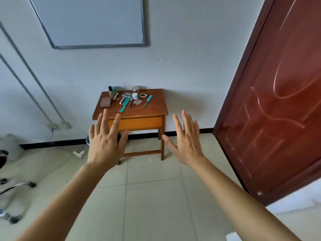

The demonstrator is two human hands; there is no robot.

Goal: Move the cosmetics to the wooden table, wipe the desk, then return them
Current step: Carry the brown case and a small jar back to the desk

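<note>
A small wooden table (156, 108) stands against the white wall ahead. On it lie several cosmetics: a wide teal comb (124, 105), a thin teal tail comb (148, 101), a brown palette (106, 102), a foundation bottle (111, 91), a clear jar (135, 89), a small white jar (135, 96) and a beaded bracelet (143, 95). My left hand (106, 138) and my right hand (186, 138) are raised in front of me with fingers spread, well short of the table. Both hold nothing.
A dark red door (278, 101) stands open at the right. A whiteboard (92, 21) hangs above the table. Chrome office chair legs (15, 188) and a white power strip (79, 153) sit on the tiled floor at the left.
</note>
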